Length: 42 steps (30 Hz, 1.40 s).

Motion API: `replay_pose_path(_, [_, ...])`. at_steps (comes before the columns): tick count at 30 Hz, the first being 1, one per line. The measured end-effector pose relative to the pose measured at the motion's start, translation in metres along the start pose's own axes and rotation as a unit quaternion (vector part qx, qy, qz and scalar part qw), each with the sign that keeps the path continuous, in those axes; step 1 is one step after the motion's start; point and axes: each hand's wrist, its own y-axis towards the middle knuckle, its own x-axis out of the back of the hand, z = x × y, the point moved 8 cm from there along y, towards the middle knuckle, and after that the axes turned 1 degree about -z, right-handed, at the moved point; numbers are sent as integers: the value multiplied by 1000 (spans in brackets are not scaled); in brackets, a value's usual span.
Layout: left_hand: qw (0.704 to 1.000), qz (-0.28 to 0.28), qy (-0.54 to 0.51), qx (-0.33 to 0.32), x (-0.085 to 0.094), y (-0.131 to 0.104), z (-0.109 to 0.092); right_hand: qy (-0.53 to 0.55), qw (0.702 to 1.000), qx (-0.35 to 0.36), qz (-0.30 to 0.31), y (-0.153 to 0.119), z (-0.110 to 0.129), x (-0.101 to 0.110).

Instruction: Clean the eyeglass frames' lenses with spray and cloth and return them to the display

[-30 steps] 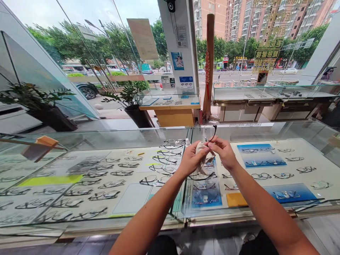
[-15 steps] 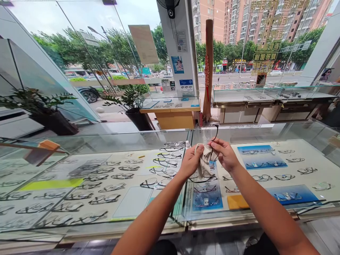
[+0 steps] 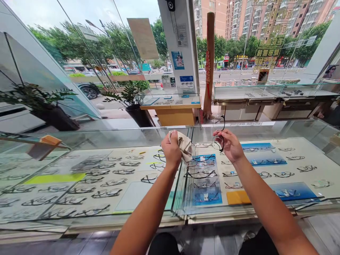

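Observation:
My left hand [image 3: 172, 150] is closed on a crumpled pale cloth [image 3: 185, 146] with a dark print, whose loose end hangs toward the right. To the right of it, my right hand [image 3: 230, 145] pinches a pair of eyeglasses [image 3: 222, 124] with a dark frame between thumb and fingers. The glasses stand on end, one rim above the other, and their lenses look clear. Cloth and glasses are apart, both held above the glass display counter [image 3: 202, 131].
Rows of eyeglasses [image 3: 124, 171] lie inside the counter, some on blue display sheets [image 3: 207, 180]. An orange cloth [image 3: 238, 197] lies there too. Beyond stand a smaller display table [image 3: 175, 117], a potted plant [image 3: 138, 115] and a wooden post [image 3: 209, 63].
My hands have moved apart. The left went left with the cloth, the right slightly right with the glasses. The cloth no longer covers the glasses, and the view has tilted down slightly.

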Motion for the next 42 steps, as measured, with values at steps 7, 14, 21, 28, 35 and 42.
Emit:
replay_pose_path(7, [991, -89, 90, -52, 30, 31, -5, -10, 1000, -9, 4, 4, -6, 4])
replay_pose_path(14, [899, 67, 428, 66, 31, 42, 24, -19, 1000, -11, -5, 4, -4, 3])
replay_pose_path(21, [903, 88, 412, 82, 28, 43, 37, -36, 999, -9, 4, 4, -4, 2])
replay_pose_path(28, [983, 147, 47, 96, -2, 30, 10, -75, 996, -11, 54, 0, -8, -10])
replay_pose_path(35, [941, 301, -47, 147, -41, -7, 7, -147, 981, -4, 130, -7, -15, -29])
replay_pose_path(42, [930, 320, -79, 160, -46, -8, 11, -145, 982, -1, 120, -5, -11, -25])
